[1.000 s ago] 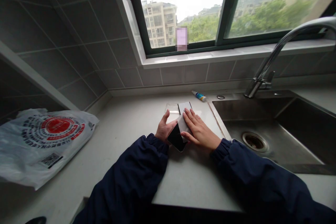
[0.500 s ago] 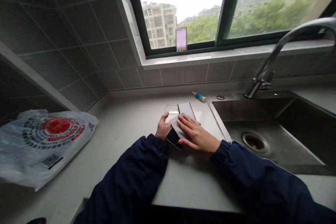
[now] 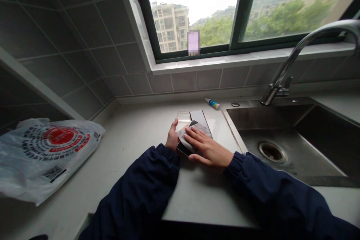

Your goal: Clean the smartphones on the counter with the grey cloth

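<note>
Left hand [image 3: 172, 139]: grasping phone [image 3: 182, 149] by its left edge, thumb upright along the side, remaining fingers out of sight behind it. Phone: dark, glossy, mostly covered, low over the counter [image 3: 197, 198] just left of the frame's centre; contact with the counter not determinable. Right hand [image 3: 207, 150]: palm down, fingers extended and spread, not clenched, pressing grey cloth [image 3: 186, 138] onto the phone. Cloth: crumpled under the fingertips, draped across most of the phone's face. Directly above both hands, on the counter: clear case [image 3: 183, 117], flat, and dark rectangular card [image 3: 199, 118] just beside it, lower end partly under the cloth. Farther up, at the back of the counter near the sink's corner: small blue-and-white tube [image 3: 212, 103], on its side. Right of frame: steel sink [image 3: 261, 118] with drain [image 3: 272, 152] and chrome faucet [image 3: 292, 54]. Lower left of frame: printed plastic bag [image 3: 47, 153], on the counter, well apart from the hands. Both forearms in navy sleeves [image 3: 135, 195].
</note>
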The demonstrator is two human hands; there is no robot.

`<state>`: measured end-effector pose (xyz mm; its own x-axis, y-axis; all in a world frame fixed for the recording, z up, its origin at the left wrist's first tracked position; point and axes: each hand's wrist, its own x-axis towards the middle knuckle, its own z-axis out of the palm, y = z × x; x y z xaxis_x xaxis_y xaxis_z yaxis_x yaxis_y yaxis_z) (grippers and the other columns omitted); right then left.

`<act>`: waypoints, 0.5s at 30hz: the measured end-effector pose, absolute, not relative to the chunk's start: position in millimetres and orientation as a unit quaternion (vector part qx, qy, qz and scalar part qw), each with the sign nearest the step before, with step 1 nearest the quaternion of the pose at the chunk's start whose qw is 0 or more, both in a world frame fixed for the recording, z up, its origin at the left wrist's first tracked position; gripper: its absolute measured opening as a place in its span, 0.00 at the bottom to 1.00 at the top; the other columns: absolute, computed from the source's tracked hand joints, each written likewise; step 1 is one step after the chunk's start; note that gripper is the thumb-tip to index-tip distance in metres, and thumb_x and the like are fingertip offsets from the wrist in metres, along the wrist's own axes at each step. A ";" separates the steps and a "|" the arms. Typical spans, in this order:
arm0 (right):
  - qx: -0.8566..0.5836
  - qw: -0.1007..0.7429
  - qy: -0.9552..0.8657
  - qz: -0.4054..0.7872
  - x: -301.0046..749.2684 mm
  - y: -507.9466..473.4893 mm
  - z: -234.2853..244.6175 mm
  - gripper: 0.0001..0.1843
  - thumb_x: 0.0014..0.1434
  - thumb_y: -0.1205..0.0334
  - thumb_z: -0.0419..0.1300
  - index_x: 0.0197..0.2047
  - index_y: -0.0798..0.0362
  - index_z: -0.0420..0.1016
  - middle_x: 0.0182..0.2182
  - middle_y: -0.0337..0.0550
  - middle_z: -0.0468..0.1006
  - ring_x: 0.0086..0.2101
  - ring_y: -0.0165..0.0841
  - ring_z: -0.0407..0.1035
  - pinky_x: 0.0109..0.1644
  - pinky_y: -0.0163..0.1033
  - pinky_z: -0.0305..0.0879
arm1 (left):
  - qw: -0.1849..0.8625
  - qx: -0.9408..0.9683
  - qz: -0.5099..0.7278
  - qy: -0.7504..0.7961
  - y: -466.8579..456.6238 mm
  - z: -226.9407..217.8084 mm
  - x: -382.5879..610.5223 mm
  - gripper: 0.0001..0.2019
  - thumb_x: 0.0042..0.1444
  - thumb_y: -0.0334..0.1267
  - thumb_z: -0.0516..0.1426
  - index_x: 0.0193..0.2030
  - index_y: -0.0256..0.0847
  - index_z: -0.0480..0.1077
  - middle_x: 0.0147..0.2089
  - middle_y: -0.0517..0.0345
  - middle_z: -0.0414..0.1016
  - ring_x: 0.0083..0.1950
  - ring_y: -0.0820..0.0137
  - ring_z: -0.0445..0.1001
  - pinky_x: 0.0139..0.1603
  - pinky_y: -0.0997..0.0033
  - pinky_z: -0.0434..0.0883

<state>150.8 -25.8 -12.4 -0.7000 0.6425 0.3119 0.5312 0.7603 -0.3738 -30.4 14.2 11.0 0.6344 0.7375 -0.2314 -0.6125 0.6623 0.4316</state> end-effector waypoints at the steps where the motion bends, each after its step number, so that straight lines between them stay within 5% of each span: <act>1: -0.324 0.215 -0.913 0.128 150.8 -25.3 -13.2 0.43 0.73 0.39 0.53 0.80 0.53 0.48 0.78 0.59 0.46 0.76 0.54 0.39 0.76 0.65 0.48 | 0.892 0.158 0.376 0.194 15.1 8.8 -30.7 0.41 0.67 0.64 0.44 0.68 0.28 0.67 0.53 0.34 0.81 0.57 0.46 0.80 0.67 0.46 0.68; 15: -0.409 0.241 -0.878 0.063 155.7 -18.0 -21.8 0.40 0.75 0.42 0.49 0.80 0.56 0.49 0.78 0.58 0.47 0.76 0.54 0.39 0.76 0.67 0.49 | 0.919 0.173 0.327 0.139 16.0 10.0 -34.2 0.46 0.68 0.67 0.37 0.77 0.30 0.56 0.65 0.35 0.74 0.69 0.46 0.72 0.75 0.48 0.57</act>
